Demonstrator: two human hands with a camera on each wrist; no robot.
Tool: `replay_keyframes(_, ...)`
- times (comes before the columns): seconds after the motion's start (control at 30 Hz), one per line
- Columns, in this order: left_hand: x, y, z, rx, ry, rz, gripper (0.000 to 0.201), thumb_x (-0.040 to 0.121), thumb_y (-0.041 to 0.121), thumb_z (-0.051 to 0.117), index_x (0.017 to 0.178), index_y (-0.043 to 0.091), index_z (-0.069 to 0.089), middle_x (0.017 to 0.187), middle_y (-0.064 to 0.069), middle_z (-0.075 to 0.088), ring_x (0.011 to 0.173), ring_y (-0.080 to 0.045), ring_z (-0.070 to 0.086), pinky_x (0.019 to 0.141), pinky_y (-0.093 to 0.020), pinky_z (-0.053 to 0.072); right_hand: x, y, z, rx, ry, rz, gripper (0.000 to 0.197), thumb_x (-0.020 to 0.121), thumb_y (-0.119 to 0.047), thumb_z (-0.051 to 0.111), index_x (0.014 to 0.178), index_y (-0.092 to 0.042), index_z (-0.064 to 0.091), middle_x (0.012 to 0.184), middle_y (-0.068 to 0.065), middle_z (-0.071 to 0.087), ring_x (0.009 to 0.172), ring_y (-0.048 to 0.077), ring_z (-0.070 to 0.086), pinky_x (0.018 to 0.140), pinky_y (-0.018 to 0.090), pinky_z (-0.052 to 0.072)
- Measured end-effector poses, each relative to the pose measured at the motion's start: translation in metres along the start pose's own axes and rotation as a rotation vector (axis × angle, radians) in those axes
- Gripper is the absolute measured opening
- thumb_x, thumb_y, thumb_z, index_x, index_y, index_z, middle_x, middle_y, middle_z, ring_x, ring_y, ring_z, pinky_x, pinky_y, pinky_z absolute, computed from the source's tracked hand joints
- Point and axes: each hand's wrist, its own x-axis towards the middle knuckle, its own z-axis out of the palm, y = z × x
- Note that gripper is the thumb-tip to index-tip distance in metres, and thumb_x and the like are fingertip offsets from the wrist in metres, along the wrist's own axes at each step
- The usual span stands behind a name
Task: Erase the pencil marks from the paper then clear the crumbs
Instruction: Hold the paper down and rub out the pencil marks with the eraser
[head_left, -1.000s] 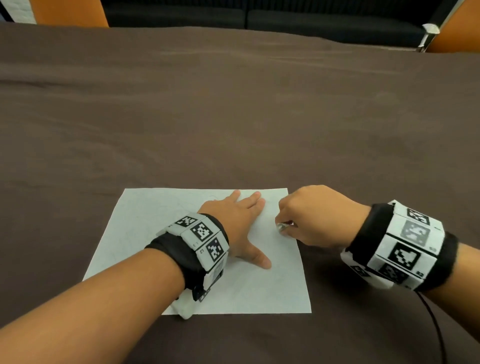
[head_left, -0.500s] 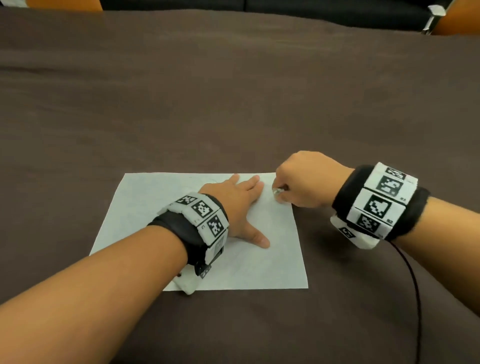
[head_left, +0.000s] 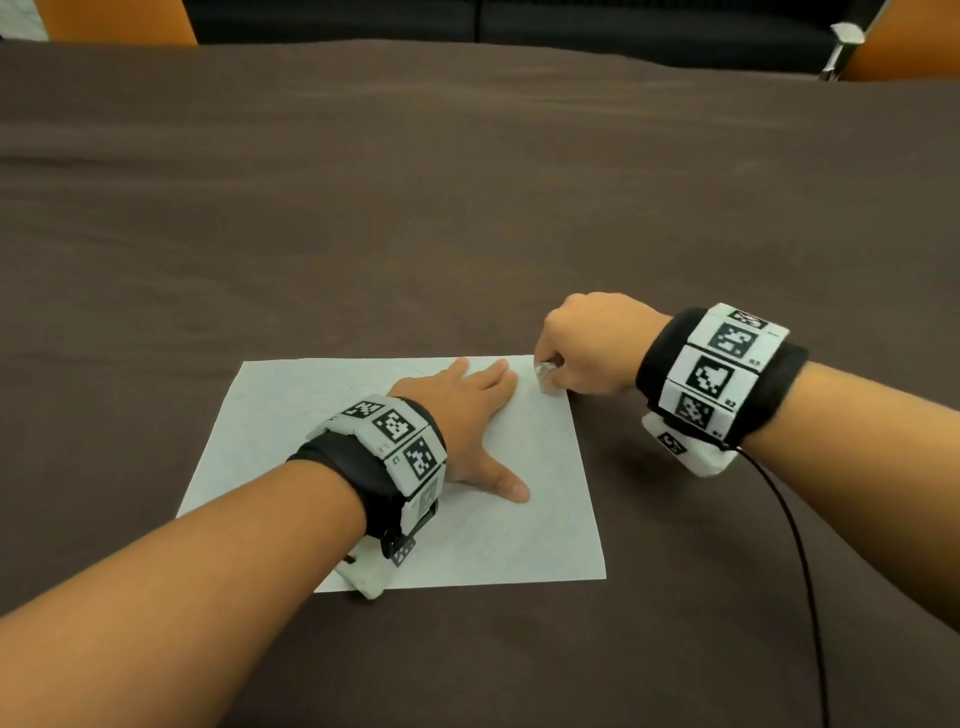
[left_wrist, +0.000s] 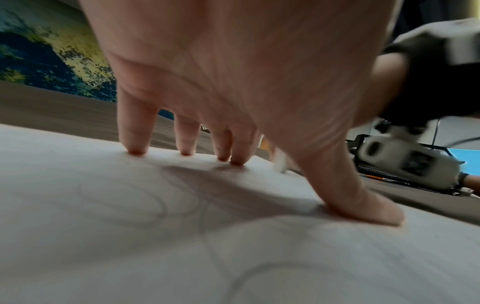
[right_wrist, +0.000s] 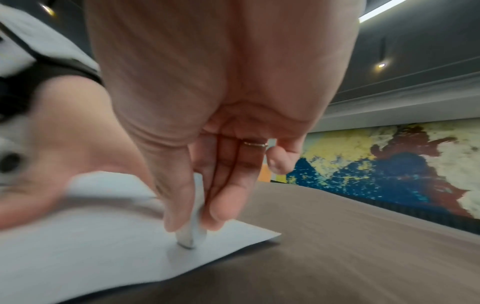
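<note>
A white sheet of paper (head_left: 291, 431) with faint looping pencil marks (left_wrist: 145, 205) lies on the brown tablecloth. My left hand (head_left: 467, 415) presses flat on the sheet, fingers spread and straight, thumb out to the right. My right hand (head_left: 582, 353) pinches a small white eraser (head_left: 543, 375) between thumb and fingers, its tip down on the paper's far right corner. The right wrist view shows the eraser (right_wrist: 193, 234) touching the paper (right_wrist: 78, 257) close to that corner. No crumbs are visible.
The brown tablecloth (head_left: 467, 208) stretches far beyond the paper. Orange chair backs (head_left: 119, 21) stand past the far edge. A black cable (head_left: 800, 561) trails from my right wristband toward me. A black mesh tray (left_wrist: 384, 170) with a pencil sits off to the right.
My right hand with the eraser has moved away from me along the paper's right edge up to its far right corner. The left hand stays pressed on the sheet.
</note>
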Motion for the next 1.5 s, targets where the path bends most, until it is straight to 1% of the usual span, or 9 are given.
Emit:
replay_keyframes(0.27, 0.001, 0.001, 0.0, -0.005, -0.016, -0.006, 0.129, 0.063, 0.088, 0.059, 0.156, 0.032, -0.009, 0.161, 0.021, -0.015, 0.152, -0.018, -0.007, 0.117, -0.051, 0.023, -0.054, -0.026, 0.025, -0.072, -0.042, -0.24, 0.031, 0.1, -0.039, 0.046, 0.102, -0.024, 0.073, 0.097, -0.004, 0.067, 0.089, 0.023, 0.06, 0.083, 0.033, 0.049)
replay_keyframes(0.4, 0.0, 0.0, 0.0, 0.001, -0.01, -0.002, 0.128, 0.063, 0.088, 0.059, 0.157, 0.032, -0.008, 0.162, 0.02, -0.014, 0.152, -0.019, -0.006, 0.116, -0.051, 0.025, -0.035, -0.014, 0.014, 0.019, -0.034, -0.126, 0.026, 0.093, -0.04, 0.059, 0.108, -0.027, 0.076, 0.096, -0.005, 0.071, 0.094, 0.023, 0.063, 0.082, 0.037, 0.054)
replay_keyframes(0.53, 0.0, -0.001, 0.0, 0.0, -0.005, 0.0, 0.127, 0.062, 0.089, 0.058, 0.156, 0.032, -0.006, 0.162, 0.02, -0.012, 0.152, -0.019, -0.004, 0.114, -0.051, 0.027, -0.009, -0.006, 0.003, 0.021, 0.0, -0.015, 0.023, 0.092, -0.036, 0.062, 0.091, -0.017, 0.075, 0.087, 0.003, 0.068, 0.087, 0.029, 0.064, 0.076, 0.041, 0.056)
replay_keyframes(0.63, 0.0, -0.001, 0.001, -0.01, -0.002, -0.002, 0.128, 0.062, 0.088, 0.059, 0.157, 0.032, -0.006, 0.162, 0.02, -0.012, 0.152, -0.019, -0.005, 0.115, -0.05, 0.026, -0.016, -0.012, 0.011, -0.02, 0.013, -0.075, 0.024, 0.093, -0.035, 0.056, 0.092, -0.02, 0.075, 0.089, 0.001, 0.069, 0.085, 0.028, 0.064, 0.076, 0.039, 0.056)
replay_keyframes(0.83, 0.001, 0.0, 0.002, 0.002, -0.003, -0.006, 0.13, 0.061, 0.089, 0.058, 0.156, 0.032, -0.009, 0.162, 0.021, -0.014, 0.152, -0.018, -0.006, 0.115, -0.051, 0.026, -0.061, -0.03, 0.026, -0.024, -0.058, -0.275, 0.03, 0.101, -0.041, 0.048, 0.106, -0.026, 0.073, 0.102, -0.007, 0.069, 0.09, 0.018, 0.059, 0.09, 0.03, 0.045)
replay_keyframes(0.97, 0.0, 0.0, 0.002, 0.004, 0.008, -0.001, 0.129, 0.062, 0.088, 0.059, 0.157, 0.031, -0.007, 0.162, 0.02, -0.013, 0.152, -0.018, -0.005, 0.117, -0.05, 0.026, -0.047, -0.021, 0.019, 0.07, -0.052, -0.185, 0.026, 0.095, -0.042, 0.058, 0.112, -0.031, 0.075, 0.1, -0.009, 0.072, 0.093, 0.018, 0.062, 0.085, 0.032, 0.05)
replay_keyframes(1.13, 0.0, 0.0, 0.001, 0.0, -0.002, -0.003, 0.128, 0.062, 0.088, 0.058, 0.156, 0.032, -0.007, 0.162, 0.02, -0.012, 0.152, -0.019, -0.005, 0.116, -0.051, 0.025, -0.014, -0.003, 0.009, 0.061, 0.013, -0.013, 0.021, 0.092, -0.037, 0.064, 0.094, -0.019, 0.076, 0.084, 0.0, 0.068, 0.08, 0.024, 0.062, 0.073, 0.038, 0.055)
replay_keyframes(1.4, 0.0, 0.001, 0.001, -0.003, -0.006, -0.009, 0.129, 0.062, 0.088, 0.059, 0.156, 0.032, -0.008, 0.162, 0.02, -0.013, 0.152, -0.018, -0.006, 0.116, -0.05, 0.024, -0.055, -0.024, 0.029, 0.077, -0.079, -0.224, 0.026, 0.096, -0.038, 0.056, 0.099, -0.022, 0.076, 0.091, -0.003, 0.07, 0.086, 0.021, 0.061, 0.077, 0.036, 0.052)
replay_keyframes(1.5, 0.0, 0.001, 0.001, -0.001, -0.002, -0.009, 0.129, 0.062, 0.088, 0.059, 0.157, 0.031, -0.008, 0.162, 0.02, -0.013, 0.152, -0.018, -0.005, 0.116, -0.05, 0.025, -0.057, -0.023, 0.026, 0.146, -0.117, -0.221, 0.024, 0.094, -0.039, 0.06, 0.103, -0.025, 0.077, 0.092, -0.005, 0.072, 0.084, 0.019, 0.061, 0.078, 0.036, 0.053)
